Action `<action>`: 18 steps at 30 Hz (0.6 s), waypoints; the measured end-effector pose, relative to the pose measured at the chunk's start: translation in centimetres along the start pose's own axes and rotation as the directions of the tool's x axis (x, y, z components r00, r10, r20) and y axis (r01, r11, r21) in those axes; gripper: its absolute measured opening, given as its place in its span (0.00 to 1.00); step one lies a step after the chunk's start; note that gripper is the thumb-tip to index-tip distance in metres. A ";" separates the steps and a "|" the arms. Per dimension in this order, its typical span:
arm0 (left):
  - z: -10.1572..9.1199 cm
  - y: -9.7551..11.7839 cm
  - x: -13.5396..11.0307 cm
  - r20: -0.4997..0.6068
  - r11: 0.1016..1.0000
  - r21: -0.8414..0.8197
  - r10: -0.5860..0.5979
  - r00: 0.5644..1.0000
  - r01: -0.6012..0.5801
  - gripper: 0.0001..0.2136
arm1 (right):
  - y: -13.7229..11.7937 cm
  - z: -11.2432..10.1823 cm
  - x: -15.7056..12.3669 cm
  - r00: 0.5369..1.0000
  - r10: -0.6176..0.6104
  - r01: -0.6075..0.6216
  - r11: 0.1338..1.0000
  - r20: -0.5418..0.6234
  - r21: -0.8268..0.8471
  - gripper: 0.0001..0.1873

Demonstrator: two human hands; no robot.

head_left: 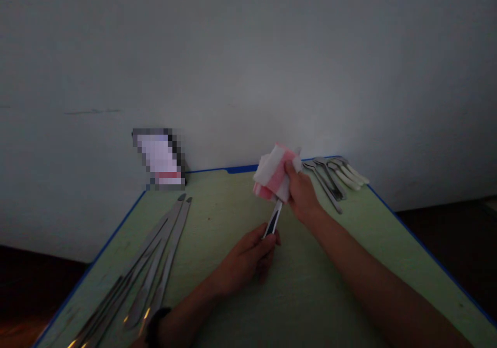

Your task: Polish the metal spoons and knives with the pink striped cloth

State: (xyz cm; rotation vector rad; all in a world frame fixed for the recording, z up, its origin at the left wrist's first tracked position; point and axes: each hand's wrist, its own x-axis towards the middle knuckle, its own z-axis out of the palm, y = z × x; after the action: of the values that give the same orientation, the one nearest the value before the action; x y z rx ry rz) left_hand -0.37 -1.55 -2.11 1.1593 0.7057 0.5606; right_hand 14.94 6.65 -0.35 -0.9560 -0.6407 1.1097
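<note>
Over the middle of the table, my left hand (258,252) is closed around the lower handle of a shiny metal piece of cutlery (274,218) with a dark stripe along it. A folded white and pink cloth (277,174) wraps its upper part, so I cannot tell its kind; a bit of grey metal shows past the cloth. My right hand (305,190) pinches this cloth around the metal, thumb on top. To the left lie several long metal table knives (171,257), partly fanned out. Several spoons (326,179) lie at the back right, nearest to my right hand.
A pale green table (217,213) with blue edging stands against a grey wall (248,68). At its back left corner a blurred device like a phone (159,159) leans on the wall. Some cutlery at the back right has cream handles (351,179). My left wrist wears a dark band (155,327).
</note>
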 end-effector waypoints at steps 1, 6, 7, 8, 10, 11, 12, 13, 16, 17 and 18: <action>0.0 0.1 -0.1 0.006 1.000 0.014 -0.005 1.000 0.005 0.10 | -0.6 -0.3 0.5 0.999 0.010 -0.010 1.000 -0.039 -0.004 0.17; 0.0 0.1 -0.1 0.018 1.000 0.026 0.005 1.000 -0.005 0.11 | -2.8 -1.2 2.0 0.978 -0.003 0.027 0.993 -0.211 0.114 0.13; 0.0 0.1 -0.1 0.015 1.000 0.014 0.013 1.000 -0.013 0.11 | -2.9 -1.1 2.0 0.976 -0.006 0.038 0.989 -0.217 0.144 0.13; 0.0 0.1 0.0 0.009 1.000 0.004 0.016 1.000 -0.016 0.12 | -2.9 -1.0 2.0 0.978 -0.001 0.040 0.982 -0.206 0.183 0.11; 0.0 0.1 0.1 -0.008 1.000 -0.012 0.014 1.000 -0.014 0.12 | -2.7 -0.5 1.7 0.990 0.029 0.013 0.958 -0.141 0.287 0.08; 0.0 0.0 0.1 -0.017 1.000 -0.016 0.009 1.000 -0.010 0.12 | -2.7 -0.3 1.5 0.994 0.052 -0.017 0.940 -0.093 0.342 0.07; 0.0 0.0 0.1 -0.023 1.000 -0.019 0.006 1.000 -0.007 0.12 | -2.7 0.0 1.3 0.996 0.075 -0.051 0.920 -0.047 0.388 0.06; 0.0 0.1 0.2 -0.028 1.000 -0.023 0.004 1.000 -0.005 0.12 | -2.7 0.1 1.1 0.995 0.095 -0.082 0.903 -0.010 0.421 0.06; 0.0 0.1 0.2 -0.036 1.000 -0.029 0.010 0.999 -0.012 0.12 | -2.9 0.3 0.8 0.990 0.139 -0.132 0.880 0.019 0.457 0.09; 0.0 0.1 0.2 -0.035 0.999 -0.034 0.008 0.999 -0.010 0.11 | -2.9 0.3 0.8 0.989 0.148 -0.137 0.879 0.012 0.457 0.10; 0.0 0.1 0.2 -0.034 0.999 -0.040 0.003 0.999 -0.005 0.11 | -3.0 0.2 0.9 0.988 0.157 -0.143 0.879 0.008 0.455 0.10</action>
State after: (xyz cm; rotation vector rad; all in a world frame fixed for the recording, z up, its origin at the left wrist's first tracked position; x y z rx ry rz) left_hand -0.23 -1.41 -2.04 1.1169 0.7181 0.5963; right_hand 16.44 7.09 2.37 -0.6184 -0.2604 1.3086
